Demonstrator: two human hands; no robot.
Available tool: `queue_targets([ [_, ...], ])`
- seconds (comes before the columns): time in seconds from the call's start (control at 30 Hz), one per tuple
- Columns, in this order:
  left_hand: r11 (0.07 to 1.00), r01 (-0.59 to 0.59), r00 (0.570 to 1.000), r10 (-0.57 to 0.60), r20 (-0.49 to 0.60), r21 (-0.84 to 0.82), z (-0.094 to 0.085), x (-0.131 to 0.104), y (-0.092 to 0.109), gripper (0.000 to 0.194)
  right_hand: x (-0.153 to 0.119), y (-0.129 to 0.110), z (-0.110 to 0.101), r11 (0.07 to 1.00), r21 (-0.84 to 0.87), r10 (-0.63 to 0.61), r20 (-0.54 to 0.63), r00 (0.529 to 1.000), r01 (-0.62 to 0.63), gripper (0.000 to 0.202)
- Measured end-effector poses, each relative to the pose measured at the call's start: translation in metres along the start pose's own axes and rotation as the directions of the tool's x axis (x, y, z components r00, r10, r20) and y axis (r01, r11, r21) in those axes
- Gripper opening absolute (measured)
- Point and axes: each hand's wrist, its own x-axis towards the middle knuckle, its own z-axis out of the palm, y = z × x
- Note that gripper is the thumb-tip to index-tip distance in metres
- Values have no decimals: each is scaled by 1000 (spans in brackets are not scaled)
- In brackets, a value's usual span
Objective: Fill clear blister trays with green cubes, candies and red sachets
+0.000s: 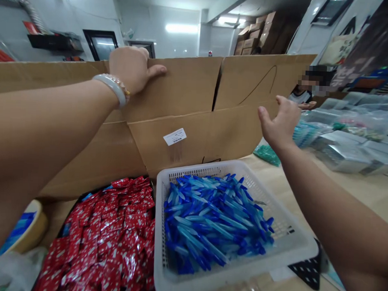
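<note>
A large unfolded cardboard box (190, 94) stands upright like a wall, with a white label on its front. My left hand (129, 67) is closed over its top edge, fingers hidden behind and thumb on the near face. Close to the box's right end, my right hand (280, 123) is raised with thumb and fingers apart, holding nothing. Below it sits a white plastic basket (292, 252) full of blue pen-shaped pieces (216, 219), dark and light blue mixed. Left of the basket is a heap of shiny red packets (109, 240).
A yellowish tub (40, 229) with blue contents and a white plastic bag (15, 270) stand at lower left. On the right, clear boxes (344, 152) and a bag of green pieces (267, 154) lie on the wooden table (368, 191). A person (302, 92) is beyond the cardboard.
</note>
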Motion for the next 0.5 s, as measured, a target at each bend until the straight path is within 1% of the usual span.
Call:
queue_targets([
  [0.07,999,-26,998,24,51,39,1,8,-2,77,-7,17,2,999,-28,30,12,999,-30,47],
  [0.13,994,-39,996,30,84,103,2,16,1,83,-14,31,5,996,-58,75,25,997,-73,46],
  [0.23,982,-43,996,27,86,186,2,24,9,90,-27,46,13,992,-59,113,70,991,-109,46],
  [0.3,972,-69,996,54,71,225,3,29,11,89,-37,50,18,990,-46,134,98,986,-130,47],
  [0.37,966,-82,996,72,50,247,5,36,9,84,-46,51,21,990,-24,142,137,980,-140,49],
  [0.43,966,-65,997,55,47,250,9,44,3,80,-55,52,23,990,13,132,181,975,-137,52],
  [0.5,971,-28,998,12,68,238,12,51,-4,82,-63,54,23,990,60,114,221,969,-130,54],
])
